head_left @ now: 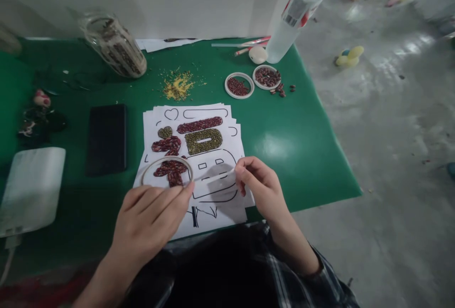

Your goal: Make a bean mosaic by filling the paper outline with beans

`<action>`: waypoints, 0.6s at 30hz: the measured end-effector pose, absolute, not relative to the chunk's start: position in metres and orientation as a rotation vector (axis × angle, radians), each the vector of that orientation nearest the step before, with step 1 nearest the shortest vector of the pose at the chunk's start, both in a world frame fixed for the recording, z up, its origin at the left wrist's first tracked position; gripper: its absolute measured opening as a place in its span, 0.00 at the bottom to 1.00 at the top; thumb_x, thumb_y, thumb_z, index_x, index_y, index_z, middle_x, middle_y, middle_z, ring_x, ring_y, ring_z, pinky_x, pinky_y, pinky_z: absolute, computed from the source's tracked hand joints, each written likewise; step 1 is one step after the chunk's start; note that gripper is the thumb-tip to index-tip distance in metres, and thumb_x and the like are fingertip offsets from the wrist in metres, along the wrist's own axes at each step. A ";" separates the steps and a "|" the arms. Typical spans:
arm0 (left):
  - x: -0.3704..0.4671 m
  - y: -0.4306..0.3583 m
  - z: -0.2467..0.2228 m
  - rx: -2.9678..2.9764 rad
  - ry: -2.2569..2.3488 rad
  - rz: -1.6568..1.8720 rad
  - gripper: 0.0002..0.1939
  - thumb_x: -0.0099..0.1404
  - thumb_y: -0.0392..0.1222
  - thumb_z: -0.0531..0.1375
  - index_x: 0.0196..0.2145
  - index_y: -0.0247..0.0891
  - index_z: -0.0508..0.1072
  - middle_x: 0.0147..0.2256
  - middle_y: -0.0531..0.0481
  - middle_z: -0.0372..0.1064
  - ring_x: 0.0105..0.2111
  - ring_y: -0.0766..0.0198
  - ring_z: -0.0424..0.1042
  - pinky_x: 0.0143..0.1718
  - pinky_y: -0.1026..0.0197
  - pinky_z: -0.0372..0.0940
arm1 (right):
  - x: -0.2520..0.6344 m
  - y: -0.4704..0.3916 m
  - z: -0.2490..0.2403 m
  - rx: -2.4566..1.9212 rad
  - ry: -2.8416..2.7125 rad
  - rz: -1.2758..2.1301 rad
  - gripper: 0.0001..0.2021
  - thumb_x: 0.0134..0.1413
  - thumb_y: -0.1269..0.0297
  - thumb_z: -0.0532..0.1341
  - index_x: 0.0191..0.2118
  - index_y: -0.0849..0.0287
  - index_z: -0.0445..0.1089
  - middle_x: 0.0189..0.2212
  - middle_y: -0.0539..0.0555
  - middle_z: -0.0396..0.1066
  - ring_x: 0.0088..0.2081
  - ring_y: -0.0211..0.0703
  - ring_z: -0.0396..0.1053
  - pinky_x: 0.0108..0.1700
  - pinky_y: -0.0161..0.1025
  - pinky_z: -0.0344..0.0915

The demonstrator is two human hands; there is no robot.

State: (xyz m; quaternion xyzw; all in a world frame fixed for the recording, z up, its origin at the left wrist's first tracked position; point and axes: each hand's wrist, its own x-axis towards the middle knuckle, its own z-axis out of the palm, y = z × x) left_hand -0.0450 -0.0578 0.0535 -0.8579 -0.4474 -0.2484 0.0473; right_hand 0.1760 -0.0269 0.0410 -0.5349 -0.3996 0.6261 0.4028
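Your left hand (152, 222) grips a round, pale rim (191, 169); your right hand (265, 187) pinches a thin white stick (216, 176). Both are above overlapping paper sheets (151, 130), whose black outlines are partly filled with dark-red beans (199, 125) and olive-green beans (204, 141). The sheets lie on a shiny green tabletop (284, 142), with a pale wall (195, 4) beyond and grey concrete floor (391, 123) rightward.

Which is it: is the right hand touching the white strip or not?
Touching. The head view shows it: the right hand pinches one end of the white strip.
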 end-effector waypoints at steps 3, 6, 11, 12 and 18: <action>-0.051 -0.041 0.052 -2.597 -1.266 -0.646 0.18 0.57 0.28 0.63 0.46 0.36 0.72 0.31 0.52 0.74 0.28 0.64 0.68 0.34 0.57 0.58 | 0.172 -0.019 0.034 -1.467 -1.020 1.474 0.07 0.55 0.61 0.58 0.31 0.58 0.64 0.17 0.44 0.58 0.19 0.30 0.54 0.21 0.31 0.53; -0.061 -0.027 0.049 -2.596 -1.169 -0.536 0.20 0.58 0.29 0.61 0.48 0.38 0.71 0.30 0.53 0.73 0.27 0.64 0.66 0.33 0.58 0.57 | 0.169 -0.012 0.027 -1.610 -1.108 1.296 0.07 0.54 0.60 0.58 0.32 0.58 0.65 0.19 0.45 0.58 0.20 0.31 0.54 0.22 0.31 0.53; -0.073 -0.015 0.042 -2.629 -1.131 -0.406 0.22 0.61 0.29 0.57 0.52 0.46 0.68 0.31 0.55 0.73 0.26 0.64 0.66 0.32 0.58 0.55 | 0.165 -0.005 0.019 -1.785 -1.283 1.130 0.08 0.55 0.60 0.57 0.33 0.59 0.67 0.17 0.45 0.58 0.19 0.31 0.53 0.21 0.32 0.50; -0.073 -0.014 0.041 -2.637 -1.153 -0.392 0.23 0.62 0.29 0.56 0.53 0.48 0.67 0.31 0.55 0.73 0.26 0.65 0.65 0.32 0.58 0.54 | 0.165 -0.005 0.018 -1.809 -1.317 1.106 0.08 0.55 0.60 0.57 0.32 0.59 0.67 0.16 0.45 0.58 0.19 0.31 0.53 0.22 0.32 0.50; -0.060 -0.015 0.043 -2.713 -1.234 -0.366 0.25 0.62 0.23 0.50 0.52 0.45 0.68 0.29 0.54 0.72 0.26 0.65 0.65 0.31 0.58 0.54 | 0.163 -0.004 0.014 -1.906 -1.430 0.992 0.08 0.54 0.61 0.57 0.31 0.59 0.68 0.16 0.45 0.61 0.19 0.32 0.56 0.25 0.33 0.54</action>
